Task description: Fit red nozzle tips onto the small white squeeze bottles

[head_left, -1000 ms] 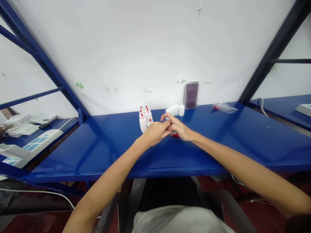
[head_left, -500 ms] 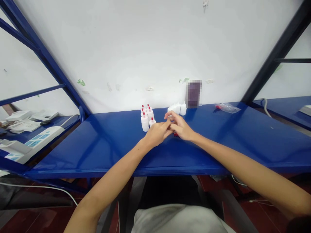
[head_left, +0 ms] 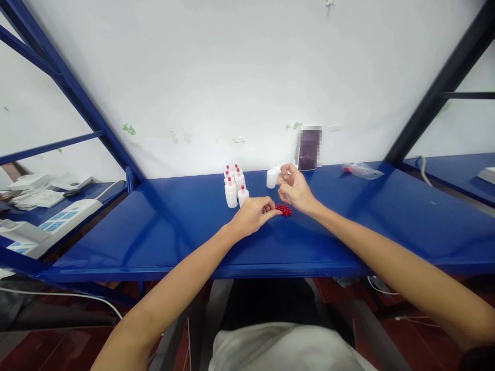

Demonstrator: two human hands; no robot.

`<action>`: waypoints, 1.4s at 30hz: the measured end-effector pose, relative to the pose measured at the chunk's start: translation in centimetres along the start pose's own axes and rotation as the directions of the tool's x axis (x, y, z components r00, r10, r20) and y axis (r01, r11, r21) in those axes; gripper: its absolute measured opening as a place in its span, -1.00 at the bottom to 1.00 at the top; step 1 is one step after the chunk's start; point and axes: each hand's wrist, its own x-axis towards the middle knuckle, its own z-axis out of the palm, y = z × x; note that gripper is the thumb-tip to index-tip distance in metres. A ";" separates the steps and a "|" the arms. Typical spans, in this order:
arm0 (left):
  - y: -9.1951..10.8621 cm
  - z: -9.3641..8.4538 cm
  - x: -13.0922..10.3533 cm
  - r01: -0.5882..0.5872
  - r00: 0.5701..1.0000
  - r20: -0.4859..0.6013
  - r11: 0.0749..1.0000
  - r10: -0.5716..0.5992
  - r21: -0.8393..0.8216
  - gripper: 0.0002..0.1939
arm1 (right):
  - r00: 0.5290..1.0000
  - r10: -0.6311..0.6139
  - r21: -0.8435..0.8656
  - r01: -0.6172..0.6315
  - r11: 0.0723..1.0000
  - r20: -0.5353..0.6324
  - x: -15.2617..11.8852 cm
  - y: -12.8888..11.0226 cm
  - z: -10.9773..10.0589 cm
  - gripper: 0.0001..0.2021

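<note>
Several small red caps [head_left: 285, 209] lie in a cluster on the blue table. My left hand [head_left: 256, 214] is at the cluster's left edge, thumb and fingertips pinched together at the caps; what is between them is too small to make out. Above and behind the caps hovers my right hand [head_left: 294, 189], its fingers curled, with their contents hidden. White bottles with red tips [head_left: 231, 192] stand upright in a group left of my hands, one of them [head_left: 243, 195] just behind my left hand. White bottles without red tips [head_left: 271, 178] stand behind my right hand, partly covered by it.
A phone-like device [head_left: 308, 149] leans on the wall behind the blue table [head_left: 185, 221]. A clear plastic bag with something red [head_left: 362, 170] lies at the back right. Blue frame posts rise at both sides, and a power strip [head_left: 64, 224] is at the left.
My hands were together over the caps and have come apart. The left has moved slightly down and right to the caps; the right has lifted toward the back, uncovering the cluster.
</note>
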 end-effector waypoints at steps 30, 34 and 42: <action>0.2 -2.3 -2.7 -0.152 0.937 0.346 0.951 0.052 0.268 -0.48 | 0.866 0.273 -0.822 0.234 0.519 0.419 2.2 -1.7 -0.1 -0.78; -0.1 -3.6 -4.3 -0.072 0.956 0.292 0.945 -0.026 0.319 -0.48 | 0.826 0.301 -0.787 0.247 0.565 0.476 1.4 -0.7 0.1 -0.67; -0.9 -3.5 -4.1 -0.099 0.976 0.218 0.934 0.024 0.343 -0.51 | 0.937 0.190 -0.707 0.077 0.703 0.292 2.5 -2.2 0.6 -0.71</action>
